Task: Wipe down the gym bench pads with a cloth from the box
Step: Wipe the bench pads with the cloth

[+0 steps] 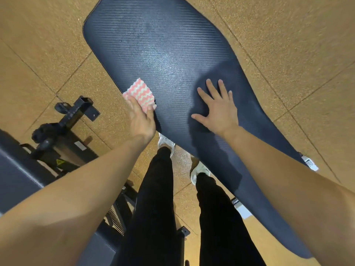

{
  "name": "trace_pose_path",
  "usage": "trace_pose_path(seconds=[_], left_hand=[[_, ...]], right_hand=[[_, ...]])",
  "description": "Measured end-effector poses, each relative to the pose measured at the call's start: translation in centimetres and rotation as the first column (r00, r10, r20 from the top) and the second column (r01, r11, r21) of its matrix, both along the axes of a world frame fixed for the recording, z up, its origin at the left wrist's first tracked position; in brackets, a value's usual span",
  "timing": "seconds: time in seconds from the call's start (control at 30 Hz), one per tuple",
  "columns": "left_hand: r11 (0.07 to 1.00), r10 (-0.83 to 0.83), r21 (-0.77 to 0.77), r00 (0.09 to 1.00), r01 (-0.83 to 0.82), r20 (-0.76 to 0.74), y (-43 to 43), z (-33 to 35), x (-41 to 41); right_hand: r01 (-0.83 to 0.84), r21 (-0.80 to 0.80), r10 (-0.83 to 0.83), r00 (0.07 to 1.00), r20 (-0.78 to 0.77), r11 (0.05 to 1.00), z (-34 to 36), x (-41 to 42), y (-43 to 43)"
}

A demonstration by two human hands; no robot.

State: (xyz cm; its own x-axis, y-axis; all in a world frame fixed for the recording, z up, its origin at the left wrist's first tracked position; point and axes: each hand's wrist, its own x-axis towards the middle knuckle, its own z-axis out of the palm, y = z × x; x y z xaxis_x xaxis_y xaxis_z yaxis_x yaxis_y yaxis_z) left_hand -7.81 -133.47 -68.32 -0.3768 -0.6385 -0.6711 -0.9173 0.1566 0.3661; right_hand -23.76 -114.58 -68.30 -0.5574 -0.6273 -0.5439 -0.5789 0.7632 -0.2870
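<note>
Two hands: the left hand [142, 120] pinches the cloth [139, 92] at the edge of the surface [163, 45], the right hand [219, 110] spread flat. Sweep overlapping strokes, pressing evenly.

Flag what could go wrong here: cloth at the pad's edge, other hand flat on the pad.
1. The cloth, pinched by the left hand, sits right at the edge of the bench pad; a stroke outward may slip off toward the floor.
2. The right hand lies flat on the pad, so that patch may go unwiped or get re-soiled.
</note>
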Motion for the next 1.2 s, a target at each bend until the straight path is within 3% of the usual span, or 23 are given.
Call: trace_pose_path(seconds=[0.17, 0.43, 0.67, 0.83, 0.9, 0.93, 1.0, 1.03, 1.1, 1.13, 1.2], left_hand=[[1.0, 0.009, 0.002, 1.0, -0.009, 0.015, 4.8, 0.4, 1.4], [0.989, -0.132, 0.06, 0.991, 0.133, -0.017, 10.8, 0.9, 4.3], [0.966, -0.064, 0.249, 0.998, 0.069, -0.027, 14.7, 3.0, 4.2], [0.924, -0.247, 0.313, 0.968, 0.221, 0.047, 13.5, 3.7, 3.9], [0.882, -0.425, 0.259, 0.902, 0.393, 0.08, 11.7, 3.8, 3.6], [0.851, -0.508, 0.202, 0.858, 0.485, 0.082, 10.6, 3.9, 3.4], [0.759, -0.651, 0.055, 0.756, 0.649, 0.07, 8.5, 4.0, 2.9], [0.702, -0.71, -0.02, 0.702, 0.712, 0.056, 7.5, 4.0, 2.6], [0.584, -0.806, -0.13, 0.591, 0.801, 0.02, 5.7, 3.7, 1.9], [0.512, -0.854, -0.162, 0.52, 0.844, 0.009, 4.8, 3.4, 1.5], [0.327, -0.942, -0.205, 0.335, 0.922, 0.003, 3.4, 2.8, 0.7]], right_hand=[[-0.013, -0.164, 0.027, 0.996, 0.082, 0.986, -0.1, -0.6, 4.6], [0.009, -0.183, 0.003, 0.998, 0.067, 0.983, 0.7, 5.4, 11.3], [0.286, -0.175, -0.26, 0.952, 0.159, 0.942, 1.5, 10.3, 15.1], [0.566, -0.235, -0.516, 0.822, 0.243, 0.791, 1.2, 14.0, 15.8], [0.724, -0.187, -0.639, 0.68, 0.361, 0.665, 1.4, 15.5, 14.8], [0.815, -0.134, -0.704, 0.558, 0.439, 0.563, 1.7, 15.9, 14.0], [0.947, 0.042, -0.776, 0.234, 0.585, 0.317, 2.8, 16.6, 11.8], [0.971, 0.176, -0.76, 0.01, 0.65, 0.164, 3.3, 17.0, 10.5], [0.856, 0.508, -0.575, -0.464, 0.674, -0.095, 4.0, 17.7, 7.7], [0.766, 0.624, -0.448, -0.617, 0.647, -0.154, 3.9, 18.0, 6.4], [0.67, 0.724, -0.267, -0.736, 0.622, -0.16, 3.5, 18.8, 4.1]])
